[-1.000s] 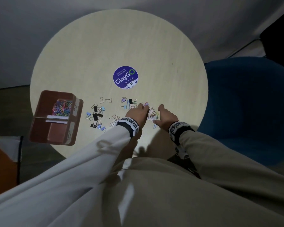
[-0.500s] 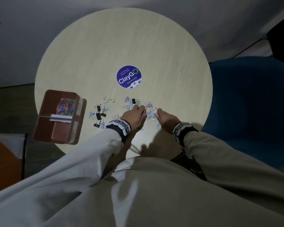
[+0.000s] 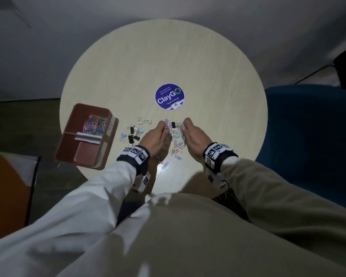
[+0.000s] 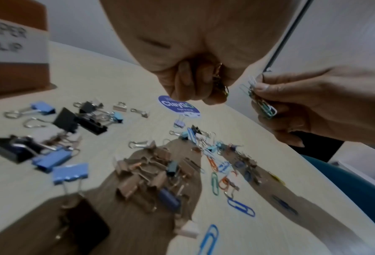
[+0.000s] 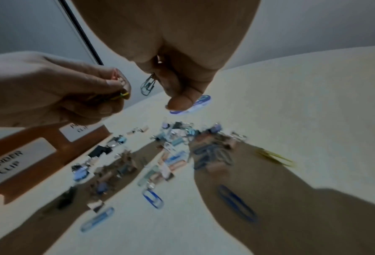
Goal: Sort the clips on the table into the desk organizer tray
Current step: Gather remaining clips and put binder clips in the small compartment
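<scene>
Mixed paper clips and binder clips lie scattered on the round table. The brown organizer tray sits at the table's left edge, its far compartment holding coloured paper clips. My left hand is raised above the pile with its fingers curled round a few paper clips. My right hand hovers beside it and pinches a bunch of paper clips. The tray's labels read PAPER CLIP and BINDER CLIP.
A round purple ClayGO sticker sits mid-table just beyond the hands. A blue chair stands at the right of the table. An orange object is on the floor at lower left.
Both hands have lifted off the pile with paper clips in their fingers and moved a little farther from me. The view has shifted closer to the table.
</scene>
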Demonstrator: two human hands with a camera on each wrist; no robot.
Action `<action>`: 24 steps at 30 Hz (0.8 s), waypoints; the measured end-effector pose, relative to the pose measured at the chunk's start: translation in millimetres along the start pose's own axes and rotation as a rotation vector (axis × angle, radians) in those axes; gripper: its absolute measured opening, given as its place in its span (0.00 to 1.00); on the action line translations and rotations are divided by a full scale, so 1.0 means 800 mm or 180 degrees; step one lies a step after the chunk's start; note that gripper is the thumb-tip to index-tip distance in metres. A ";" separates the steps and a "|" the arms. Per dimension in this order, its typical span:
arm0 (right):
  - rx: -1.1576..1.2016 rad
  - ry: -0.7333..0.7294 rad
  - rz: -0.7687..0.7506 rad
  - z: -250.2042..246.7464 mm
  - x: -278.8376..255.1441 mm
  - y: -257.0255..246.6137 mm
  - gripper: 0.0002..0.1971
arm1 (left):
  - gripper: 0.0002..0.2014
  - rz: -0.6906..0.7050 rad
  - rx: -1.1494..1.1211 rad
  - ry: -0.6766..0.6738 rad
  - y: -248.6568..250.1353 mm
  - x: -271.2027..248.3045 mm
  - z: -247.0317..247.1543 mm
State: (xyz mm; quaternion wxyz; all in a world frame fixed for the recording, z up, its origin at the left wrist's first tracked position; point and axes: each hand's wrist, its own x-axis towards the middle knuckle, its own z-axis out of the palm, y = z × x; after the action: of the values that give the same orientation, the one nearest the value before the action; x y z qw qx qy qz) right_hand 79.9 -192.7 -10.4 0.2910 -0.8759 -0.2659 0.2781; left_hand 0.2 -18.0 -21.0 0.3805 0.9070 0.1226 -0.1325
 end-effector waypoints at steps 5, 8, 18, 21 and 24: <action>0.0072 -0.0064 -0.0317 0.010 0.031 -0.060 0.11 | 0.06 -0.0177 0.0020 0.0436 -0.022 -0.018 -0.038; 0.0125 -0.0093 -0.0553 0.017 0.049 -0.099 0.12 | 0.07 -0.0274 0.0049 0.0770 -0.037 -0.028 -0.070; 0.0181 -0.0404 -0.1107 0.062 0.120 -0.235 0.12 | 0.07 -0.0737 0.0284 0.1499 -0.123 -0.046 -0.182; 0.0184 -0.0531 -0.1059 0.079 0.141 -0.266 0.10 | 0.06 -0.0942 0.0439 0.1481 -0.142 -0.048 -0.203; 0.0079 -0.0657 -0.0907 0.099 0.161 -0.287 0.08 | 0.10 -0.1107 0.0416 0.1365 -0.160 -0.047 -0.214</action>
State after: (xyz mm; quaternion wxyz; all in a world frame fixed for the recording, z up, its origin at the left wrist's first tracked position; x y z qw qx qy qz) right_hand 49.8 75.3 44.2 0.3094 -0.7925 -0.4124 0.3258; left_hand -51.0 188.0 22.9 0.2581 0.9023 0.3453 -0.0086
